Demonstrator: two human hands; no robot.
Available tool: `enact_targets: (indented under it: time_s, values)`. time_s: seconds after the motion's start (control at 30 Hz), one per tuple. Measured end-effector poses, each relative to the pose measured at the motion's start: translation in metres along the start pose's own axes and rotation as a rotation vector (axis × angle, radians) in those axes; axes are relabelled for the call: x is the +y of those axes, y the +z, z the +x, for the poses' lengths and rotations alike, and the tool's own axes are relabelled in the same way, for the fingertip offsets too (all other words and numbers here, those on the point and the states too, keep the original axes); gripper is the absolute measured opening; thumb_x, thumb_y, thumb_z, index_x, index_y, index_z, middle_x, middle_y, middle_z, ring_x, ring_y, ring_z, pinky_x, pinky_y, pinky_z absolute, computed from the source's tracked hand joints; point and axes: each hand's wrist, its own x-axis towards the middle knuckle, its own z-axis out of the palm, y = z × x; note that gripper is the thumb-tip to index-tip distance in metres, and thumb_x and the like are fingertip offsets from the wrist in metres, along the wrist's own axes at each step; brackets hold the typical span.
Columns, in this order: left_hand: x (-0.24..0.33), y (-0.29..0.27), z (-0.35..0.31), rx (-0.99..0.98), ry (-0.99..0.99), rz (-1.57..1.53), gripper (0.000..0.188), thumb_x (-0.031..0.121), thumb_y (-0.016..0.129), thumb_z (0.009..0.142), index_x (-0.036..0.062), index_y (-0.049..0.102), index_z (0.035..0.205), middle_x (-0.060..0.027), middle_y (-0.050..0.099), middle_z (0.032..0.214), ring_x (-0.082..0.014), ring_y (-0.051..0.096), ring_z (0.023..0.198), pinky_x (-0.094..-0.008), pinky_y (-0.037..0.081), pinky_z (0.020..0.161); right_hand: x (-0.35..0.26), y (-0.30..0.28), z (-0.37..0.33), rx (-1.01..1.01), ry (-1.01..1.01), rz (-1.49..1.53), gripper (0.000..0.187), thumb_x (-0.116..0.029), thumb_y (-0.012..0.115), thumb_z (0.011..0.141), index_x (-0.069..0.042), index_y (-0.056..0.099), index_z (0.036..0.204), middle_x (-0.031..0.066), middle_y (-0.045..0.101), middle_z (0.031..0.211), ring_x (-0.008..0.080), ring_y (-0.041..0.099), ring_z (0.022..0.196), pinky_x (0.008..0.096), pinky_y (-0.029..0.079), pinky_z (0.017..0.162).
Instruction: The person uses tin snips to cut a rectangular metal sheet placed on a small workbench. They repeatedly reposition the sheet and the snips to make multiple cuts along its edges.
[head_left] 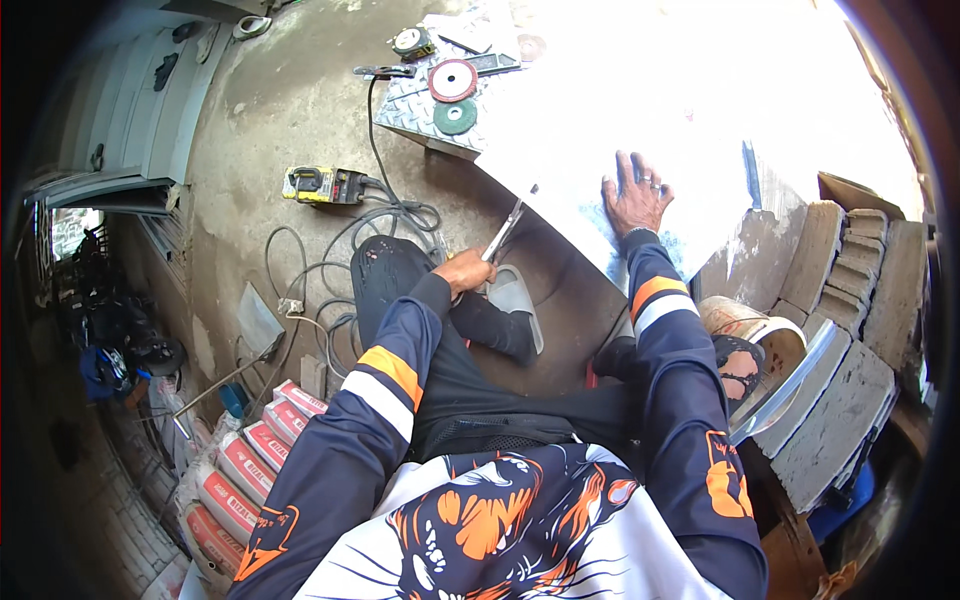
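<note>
My left hand (465,272) is closed around one end of a slim silvery metal bar (502,231), held slanting up and away beside my knee. Its exact kind does not show, and its far end reaches close to the edge of the bright table top. My right hand (636,196), a ring on one finger, lies palm down with fingers apart on the pale, glaring sheet (585,185) of that top. A small dark bit (534,188) shows near the bar's tip, by the sheet's edge.
On the chequered metal plate (400,108) lie a tape measure (412,42), a red-rimmed disc (452,80), a green disc (455,116) and a square (492,64). A yellow-black machine (325,185) trails looping cables (405,212). Stacked bags (240,465) flank the left; a bucket (785,345) and blocks (825,415), the right.
</note>
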Motion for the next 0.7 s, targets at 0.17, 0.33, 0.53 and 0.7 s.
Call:
enact_targets:
  time_s: [0.17,0.33,0.53,0.7]
  values:
    - [-0.019,0.005,0.012,0.139,0.069,0.091,0.038,0.013,0.063,0.075,-0.0001,0.059,0.11,-0.0137,0.062,0.095,-0.0236,0.057,0.09,-0.0361,0.045,0.081,0.013,-0.006,-0.002,-0.037,-0.089,0.001,0.054,-0.05,0.048,0.092,-0.033,0.041,0.143,-0.0014,0.039,0.146,0.0186,0.032,0.137,0.0577,0.019,0.107]
    - [-0.004,-0.004,0.009,0.108,0.086,0.13,0.037,0.017,0.065,0.076,-0.0024,0.06,0.108,-0.0194,0.064,0.096,-0.0295,0.061,0.092,-0.0399,0.046,0.085,0.038,-0.009,-0.001,-0.123,-0.146,-0.038,0.052,-0.052,0.045,0.093,-0.034,0.042,0.142,-0.0021,0.037,0.149,0.019,0.029,0.14,0.0589,0.019,0.107]
    - [0.004,-0.01,0.005,0.059,0.052,0.215,0.036,0.016,0.064,0.077,-0.0023,0.06,0.108,-0.0173,0.063,0.094,-0.0274,0.06,0.091,-0.038,0.045,0.083,0.066,-0.018,-0.001,-0.172,-0.219,-0.094,0.051,-0.052,0.043,0.094,-0.036,0.041,0.143,-0.0019,0.037,0.151,0.0211,0.029,0.142,0.0579,0.016,0.111]
    - [0.02,0.008,-0.005,0.037,0.047,0.226,0.036,0.016,0.065,0.079,-0.0015,0.06,0.111,-0.013,0.063,0.094,-0.0236,0.058,0.092,-0.0344,0.044,0.084,0.09,-0.025,0.003,-0.207,-0.258,-0.099,0.051,-0.053,0.041,0.096,-0.037,0.039,0.145,-0.002,0.034,0.153,0.0216,0.026,0.144,0.0561,0.015,0.114]
